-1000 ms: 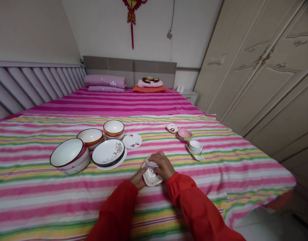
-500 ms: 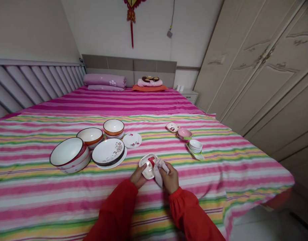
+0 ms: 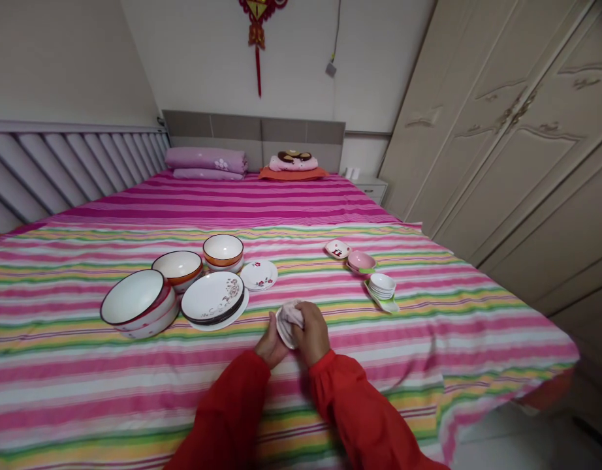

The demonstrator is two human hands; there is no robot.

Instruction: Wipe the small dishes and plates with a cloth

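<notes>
My left hand grips a small white dish by its left edge, above the striped cloth. In my right hand is a pale, crumpled cloth, pressed onto the inside of the dish. The cloth and fingers hide most of the dish's surface. Left of my hands lies a stack of plates with a dark-rimmed floral plate on top. A small flowered plate lies just beyond my hands.
Large stacked bowls, orange-banded bowls and another bowl stack stand on the left. To the right are a square patterned dish, a pink bowl and small white bowls on a green-edged dish. A wardrobe flanks the bed.
My right hand has moved left with the cloth, from the dish's right edge onto its middle. The red pattern inside is now covered. The dish looks more tilted.
</notes>
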